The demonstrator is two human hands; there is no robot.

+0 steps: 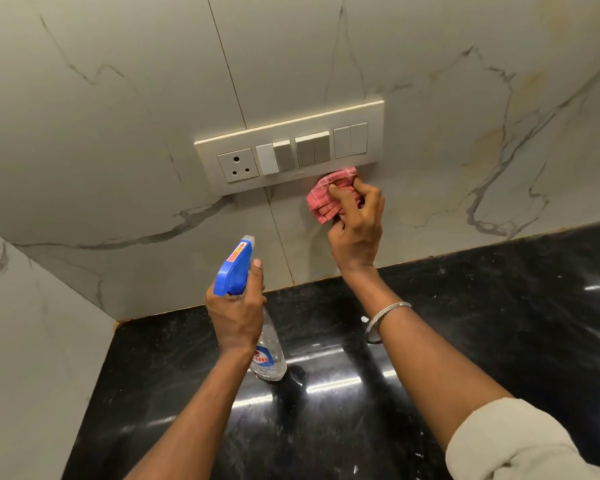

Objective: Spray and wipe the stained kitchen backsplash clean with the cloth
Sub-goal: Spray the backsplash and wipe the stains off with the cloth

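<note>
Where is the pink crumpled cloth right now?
In the head view, the pink crumpled cloth is right of centre, gripped by the right hand against the marble-look backsplash, just below the right half of the cream switch panel.

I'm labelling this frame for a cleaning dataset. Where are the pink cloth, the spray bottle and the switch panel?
pink cloth [326,199]: head view, on the bunched folds left of the fingers.
spray bottle [234,268]: head view, on its blue trigger head.
switch panel [291,147]: head view, on the plate's upper middle, above the grey switches.
</note>
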